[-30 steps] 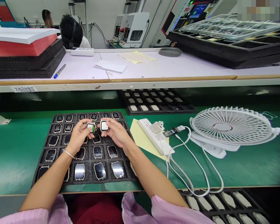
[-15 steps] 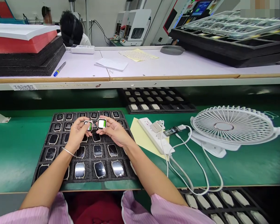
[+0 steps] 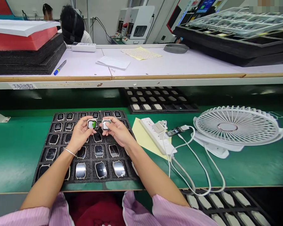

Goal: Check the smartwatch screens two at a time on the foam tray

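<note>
My left hand point(image 3: 81, 131) is closed on a smartwatch case point(image 3: 91, 124) whose lit screen shows green and white. In my right hand point(image 3: 116, 130) is a second smartwatch case point(image 3: 106, 125) with a bright white screen, the thumb lying over its face. Both are held side by side, slightly apart, above a black foam tray point(image 3: 89, 175). Rows of strapless watch cases sit in the tray's pockets. Those at the back show lit text, while a front watch case point(image 3: 101, 169) and its neighbours look dark or reflective. My forearms and hands hide part of the tray.
Right of the tray, a white power strip point(image 3: 155, 133) lies on yellow paper with cables and a USB meter point(image 3: 173, 131). Beyond stands a white fan point(image 3: 235, 128). Another watch tray point(image 3: 165, 110) lies under the shelf point(image 3: 141, 70); one more point(image 3: 209, 212) is below the table edge.
My right thumb has moved onto the right watch's screen, while my left thumb has come off the left one. The left watch's screen now shows more fully.
</note>
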The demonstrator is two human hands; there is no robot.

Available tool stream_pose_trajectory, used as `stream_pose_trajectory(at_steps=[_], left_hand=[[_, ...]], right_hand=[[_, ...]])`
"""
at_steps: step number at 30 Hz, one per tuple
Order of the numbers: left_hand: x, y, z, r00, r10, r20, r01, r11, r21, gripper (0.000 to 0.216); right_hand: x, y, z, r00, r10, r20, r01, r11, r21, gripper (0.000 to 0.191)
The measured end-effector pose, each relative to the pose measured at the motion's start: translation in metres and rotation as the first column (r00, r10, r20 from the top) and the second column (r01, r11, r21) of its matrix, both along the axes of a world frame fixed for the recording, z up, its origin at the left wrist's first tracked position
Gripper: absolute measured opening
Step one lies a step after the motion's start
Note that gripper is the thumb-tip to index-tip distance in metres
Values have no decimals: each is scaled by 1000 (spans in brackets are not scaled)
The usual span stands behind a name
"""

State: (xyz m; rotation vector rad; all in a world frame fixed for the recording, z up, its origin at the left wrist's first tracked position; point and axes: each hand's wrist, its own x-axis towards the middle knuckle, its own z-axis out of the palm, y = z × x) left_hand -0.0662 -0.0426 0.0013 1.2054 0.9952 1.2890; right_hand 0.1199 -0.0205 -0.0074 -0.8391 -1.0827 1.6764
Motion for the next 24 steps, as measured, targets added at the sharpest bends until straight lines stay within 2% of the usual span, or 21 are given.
stream_pose_trajectory(at_steps=[8, 16, 24], left_hand=[[0, 0, 1, 1000, 12, 13, -12, 1000, 0, 47], [-1, 0, 2, 996, 92, -20, -93, 995, -36, 33], [1, -2, 5, 999, 42, -16, -43, 998, -39, 42]], right_hand=[[0, -1, -2, 999, 32, -9, -32, 999, 43, 43], [0, -1, -4, 996, 91, -14, -91, 995, 47, 53], [0, -2, 2, 999, 27, 33, -28, 999, 16, 33]])
